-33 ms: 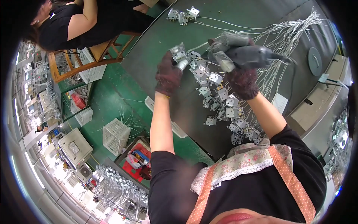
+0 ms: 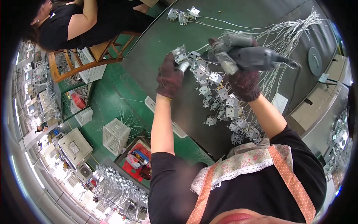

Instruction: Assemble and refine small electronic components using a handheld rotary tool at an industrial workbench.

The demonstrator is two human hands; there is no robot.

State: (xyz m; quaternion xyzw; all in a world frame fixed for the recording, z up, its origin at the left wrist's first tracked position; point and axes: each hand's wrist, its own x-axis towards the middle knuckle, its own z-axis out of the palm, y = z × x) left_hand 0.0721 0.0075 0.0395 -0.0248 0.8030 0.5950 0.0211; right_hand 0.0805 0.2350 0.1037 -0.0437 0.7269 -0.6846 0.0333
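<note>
while it sits pinched at the fingertips of the gloved left hand (image 2: 170, 76), the small metal bracket part (image 2: 180, 56) is lifted above the dark desk (image 2: 156, 48), just at the upper tip of that hand. the left hand is curled closed around the part, its fingers pressed together on it. right beside the part, on its far side from the left hand, the nose of a grey power screwdriver (image 2: 253, 58) points toward it; whether the tip touches the part cannot be told. the gloved right hand (image 2: 242, 80) is wrapped tight around the screwdriver's body, fingers closed on it. below the part, a row of like metal brackets (image 2: 223, 106) lies on the desk, running down toward the person's apron. beyond the part, past the screwdriver, a bundle of white wires (image 2: 291, 30) fans across the desk. further up from the part, a few more brackets (image 2: 182, 15) lie near the desk's edge. well away from the part, off the desk, a white plastic basket (image 2: 115, 135) stands on the green floor (image 2: 108, 104), and another person sits on a wooden chair (image 2: 87, 59).
</note>
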